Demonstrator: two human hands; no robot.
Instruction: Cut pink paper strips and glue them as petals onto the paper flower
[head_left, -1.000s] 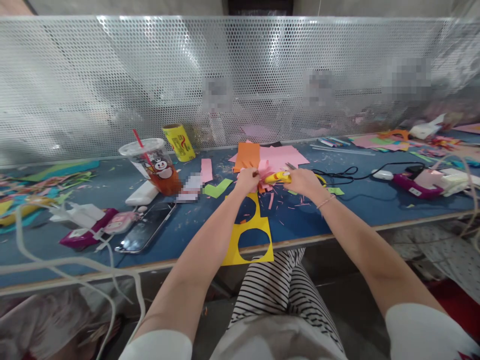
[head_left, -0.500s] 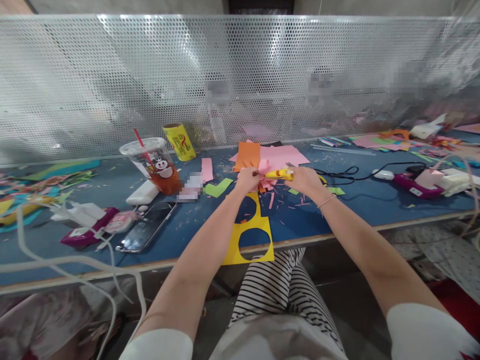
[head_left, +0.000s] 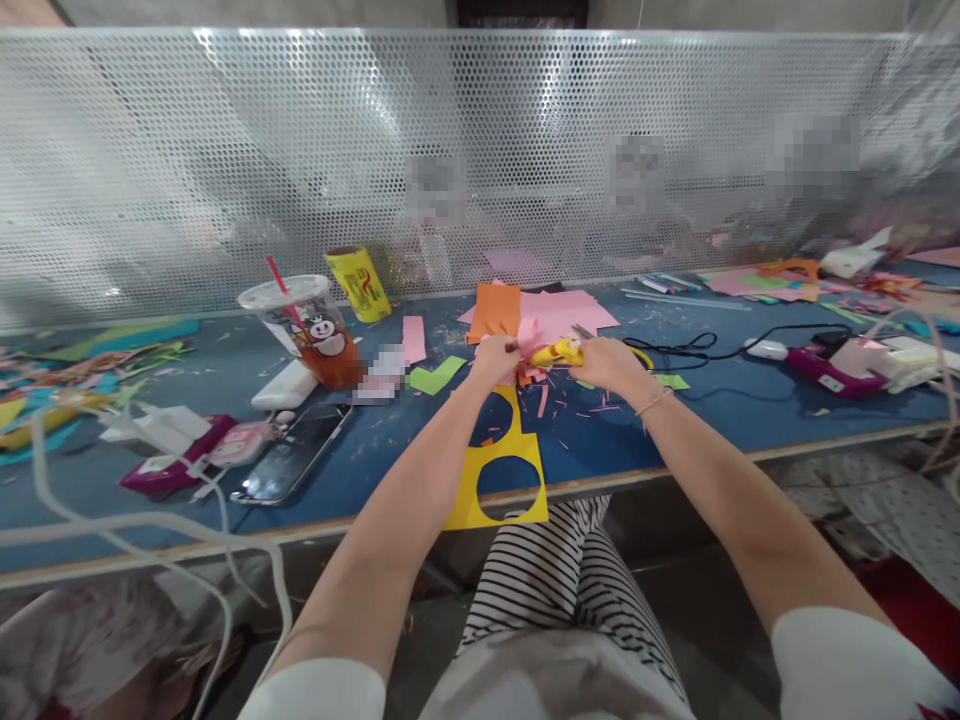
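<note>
My left hand [head_left: 496, 360] pinches a curled, fringed pink paper piece [head_left: 528, 332] just above the blue table. From the right, my right hand [head_left: 611, 365] grips a yellow tool [head_left: 556, 352] whose front end reaches to the pink paper. A short grey pointed piece [head_left: 581, 331] sticks out by the right fingers. My fingers hide much of the tool, so its exact kind is unclear. Beneath my left wrist lies a yellow sheet [head_left: 469, 490] with round holes cut out, partly over the table edge. Small pink and orange scraps [head_left: 541, 402] lie around both hands.
Orange paper [head_left: 497, 305] and pink sheets [head_left: 574, 308] lie behind my hands. Left are a drink cup [head_left: 322, 335], a yellow tube [head_left: 360, 283], a phone [head_left: 292, 455] and white cables [head_left: 150, 530]. A black cord [head_left: 690, 348] runs right; a perforated metal screen [head_left: 300, 150] stands behind.
The yellow tool has tilted and shifted slightly, and the grey pointed piece now shows more beside my right fingers. My left hand stays nearly in place on the pink paper.
</note>
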